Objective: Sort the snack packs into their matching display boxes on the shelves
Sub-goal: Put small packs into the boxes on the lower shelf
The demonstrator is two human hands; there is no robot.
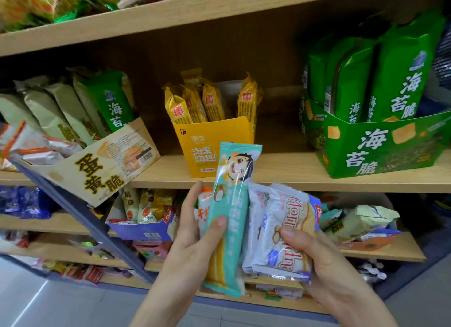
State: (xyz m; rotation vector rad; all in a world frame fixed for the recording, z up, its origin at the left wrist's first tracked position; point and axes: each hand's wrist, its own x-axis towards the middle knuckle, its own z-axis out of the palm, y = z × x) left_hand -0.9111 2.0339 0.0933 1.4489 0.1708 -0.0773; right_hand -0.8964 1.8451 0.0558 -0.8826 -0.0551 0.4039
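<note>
The long teal pack (pixel 233 204), printed with a cartoon child, stands nearly upright in the left grip (pixel 192 241). The thumb (pixel 216 226) presses on its front at about mid-length and the fingers curl behind it, so the pack's top rises well above the grip and its bottom end hangs below. An orange-and-white pack (pixel 201 209) sits just behind it in the same grip, mostly hidden.

Just to the right, touching the teal pack's edge, a small stack of white-and-blue packs (pixel 285 229) is held in the right grip (pixel 317 260), thumb across the front and fingers wrapped underneath.

Directly beyond the teal pack's top, a yellow display box (pixel 212 146) stands on the wooden shelf (pixel 280 172) with several yellow packs (pixel 190 106) upright inside. Further right on the same shelf is a green display box (pixel 380 146) full of tall green packs (pixel 395 82). To the left, a beige display box (pixel 102 165) sits tilted, its near corner jutting past the shelf edge; it holds pale packs and one green pack (pixel 109 99).

On the shelf below, behind the left grip, a blue box (pixel 144 229) holds mixed packs, and pale green packs (pixel 358 221) lie loose to the right.
</note>
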